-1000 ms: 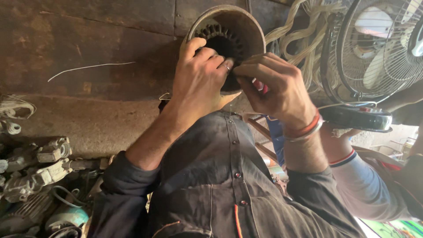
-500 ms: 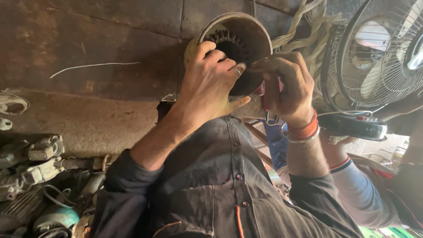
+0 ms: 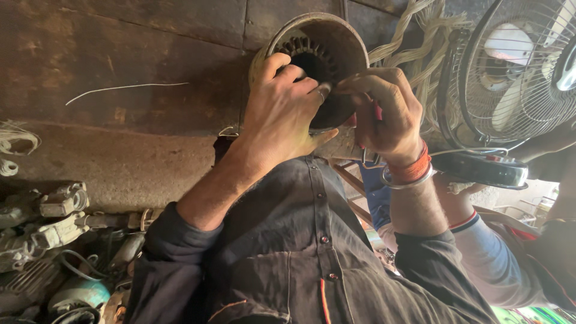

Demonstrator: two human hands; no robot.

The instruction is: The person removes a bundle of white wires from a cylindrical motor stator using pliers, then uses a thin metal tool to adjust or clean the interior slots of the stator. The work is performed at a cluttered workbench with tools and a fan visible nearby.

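Observation:
A round, rusty motor stator housing (image 3: 345, 36) with dark slots inside lies on its side, its opening toward me. My left hand (image 3: 282, 120) grips its near rim, fingertips reaching into the opening. My right hand (image 3: 387, 108), with orange thread and a metal bangle at the wrist, is closed on a small red-handled tool (image 3: 378, 113) held against the rim's right side. The tool's tip is hidden behind my fingers.
A pedestal fan (image 3: 516, 66) with a wire guard stands at the right, its dark base (image 3: 483, 169) beside another person's white-sleeved arm (image 3: 498, 264). Pale rope (image 3: 420, 36) hangs behind the housing. Old motor parts (image 3: 54, 222) pile at the lower left. A thin white wire (image 3: 120, 89) lies on the brown surface.
The view has drifted, so the housing and both hands sit further right in the picture. My left fingers have slid a little deeper over the rim; the right hand stays on its tool.

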